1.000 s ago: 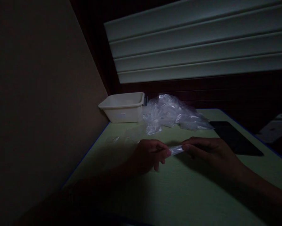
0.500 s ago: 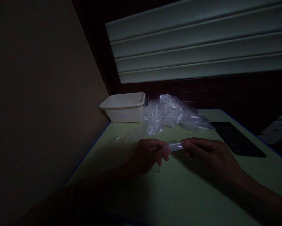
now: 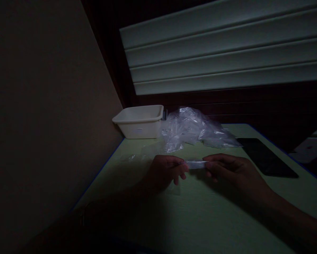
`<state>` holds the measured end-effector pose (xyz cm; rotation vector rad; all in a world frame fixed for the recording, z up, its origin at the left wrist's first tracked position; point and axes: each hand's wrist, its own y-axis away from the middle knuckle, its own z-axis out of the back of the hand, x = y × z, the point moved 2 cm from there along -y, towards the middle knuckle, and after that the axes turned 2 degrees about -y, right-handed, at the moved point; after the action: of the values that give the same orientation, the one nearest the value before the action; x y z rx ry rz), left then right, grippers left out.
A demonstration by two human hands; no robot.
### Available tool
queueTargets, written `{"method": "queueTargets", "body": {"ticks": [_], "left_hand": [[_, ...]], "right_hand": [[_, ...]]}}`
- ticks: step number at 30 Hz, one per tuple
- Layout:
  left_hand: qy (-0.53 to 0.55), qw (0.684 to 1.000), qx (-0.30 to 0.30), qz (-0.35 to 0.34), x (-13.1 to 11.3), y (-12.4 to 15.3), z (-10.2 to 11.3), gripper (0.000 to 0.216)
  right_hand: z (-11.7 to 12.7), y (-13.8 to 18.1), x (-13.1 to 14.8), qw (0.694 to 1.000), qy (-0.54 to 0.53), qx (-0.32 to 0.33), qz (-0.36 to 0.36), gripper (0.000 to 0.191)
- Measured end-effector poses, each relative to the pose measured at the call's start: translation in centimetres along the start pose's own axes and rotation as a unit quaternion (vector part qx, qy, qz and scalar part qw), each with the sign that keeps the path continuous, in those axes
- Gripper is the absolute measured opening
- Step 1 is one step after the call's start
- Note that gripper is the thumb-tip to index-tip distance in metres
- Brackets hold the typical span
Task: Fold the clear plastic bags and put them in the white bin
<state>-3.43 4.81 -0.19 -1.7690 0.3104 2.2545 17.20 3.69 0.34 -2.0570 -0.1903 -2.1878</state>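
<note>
The scene is dim. A small clear plastic bag (image 3: 195,164) is stretched flat between my two hands just above the green table (image 3: 214,218). My left hand (image 3: 163,173) pinches its left end with thumb and forefinger. My right hand (image 3: 232,170) pinches its right end the same way. Behind the hands lies a heap of clear plastic bags (image 3: 192,128). A white plastic tub (image 3: 139,121) stands at the back left beside the heap.
A dark flat phone-like slab (image 3: 267,160) lies on the table to the right of my right hand. A beige wall (image 3: 42,106) runs along the table's left edge. Closed window blinds (image 3: 222,53) hang behind. A loose clear scrap (image 3: 130,157) lies left of my hands.
The little bag has been drawn out flatter and slightly higher between my fingers. Both hands stay in nearly the same place.
</note>
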Motion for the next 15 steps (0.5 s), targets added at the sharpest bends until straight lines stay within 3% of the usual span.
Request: {"method": "queueTargets", "body": {"ticks": [6, 15], "left_hand": [[-0.008, 1.0, -0.012, -0.014, 0.21, 0.02, -0.08, 0.023], [-0.025, 0.999, -0.011, -0.02, -0.04, 0.24, -0.04, 0.021]], "right_hand": [[0.05, -0.03, -0.11, 0.999, 0.03, 0.037, 0.002, 0.032], [0.07, 0.34, 0.32, 0.99, 0.13, 0.044, 0.034, 0.033]]}}
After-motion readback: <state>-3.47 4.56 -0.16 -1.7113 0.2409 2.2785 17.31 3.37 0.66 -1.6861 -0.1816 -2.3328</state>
